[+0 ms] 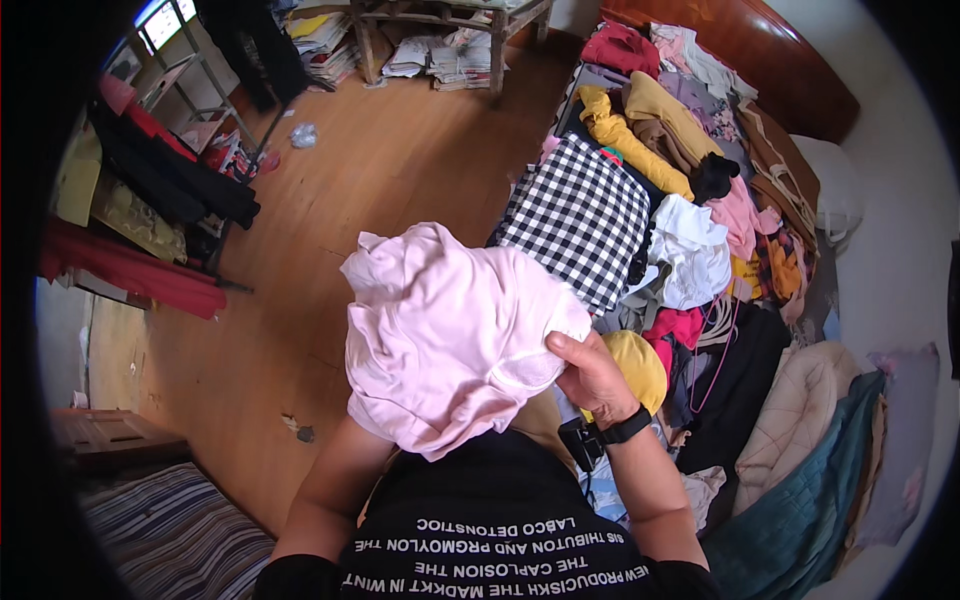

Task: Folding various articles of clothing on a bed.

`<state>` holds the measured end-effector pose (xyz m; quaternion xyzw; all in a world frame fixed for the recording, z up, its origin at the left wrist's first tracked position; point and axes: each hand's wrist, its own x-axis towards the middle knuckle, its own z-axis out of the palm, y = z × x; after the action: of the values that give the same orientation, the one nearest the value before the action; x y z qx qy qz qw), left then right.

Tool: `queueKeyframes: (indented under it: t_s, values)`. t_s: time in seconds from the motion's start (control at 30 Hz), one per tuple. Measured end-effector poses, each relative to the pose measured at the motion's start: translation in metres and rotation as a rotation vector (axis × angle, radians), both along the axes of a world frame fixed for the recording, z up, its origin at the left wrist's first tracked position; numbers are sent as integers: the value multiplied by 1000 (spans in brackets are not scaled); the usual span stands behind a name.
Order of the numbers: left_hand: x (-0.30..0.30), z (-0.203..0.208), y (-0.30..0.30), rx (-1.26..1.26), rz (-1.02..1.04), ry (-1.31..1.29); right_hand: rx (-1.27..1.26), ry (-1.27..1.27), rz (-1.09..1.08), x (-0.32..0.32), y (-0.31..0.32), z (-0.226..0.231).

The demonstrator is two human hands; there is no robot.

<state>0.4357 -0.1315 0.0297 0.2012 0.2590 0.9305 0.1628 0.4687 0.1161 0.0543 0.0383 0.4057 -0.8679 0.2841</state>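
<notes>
A crumpled pale pink garment (450,325) is held up in front of my body; its exact kind does not show. My right hand (597,375) pinches its right edge, thumb on top, near a gathered, band-like part of the cloth. The left forearm (338,480) runs up under the garment's left side, and the cloth covers my left hand completely. Just past the garment to the right lies a black-and-white checked cloth (575,220) on the bed. A yellow rounded piece of cloth (637,368) sits right behind my right hand.
Clothes heap the bed on the right: a white garment (690,250), a yellow one (630,140), a pink hanger (715,365) and a teal quilt (800,500). At left stands a rack with dark clothes (150,160). A striped cushion (175,530) lies lower left; a wooden table (450,15) stands far off.
</notes>
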Motion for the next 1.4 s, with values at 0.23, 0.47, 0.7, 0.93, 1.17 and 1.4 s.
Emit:
queueKeyframes:
  t_s: [0.23, 0.47, 0.7, 0.93, 1.17, 1.4]
  values:
    - [3, -6, -30, 162, -38, 110, 114, 65, -368, -4, 11, 4]
    - [37, -16, -50, -364, 207, -316, 206, 184, -318, -2, 0, 1]
    - [39, -36, -46, -942, 524, -184, 335, 355, -197, 3, -8, 2]
    - [41, -49, -53, -793, 626, -396, 268, 385, -307, 12, -19, 11]
    - [49, -50, -58, -945, 782, -151, 511, 820, 89, 15, -25, 49]
    - [57, -27, -86, -368, 154, -350, 515, 975, 134, -14, -60, 77]
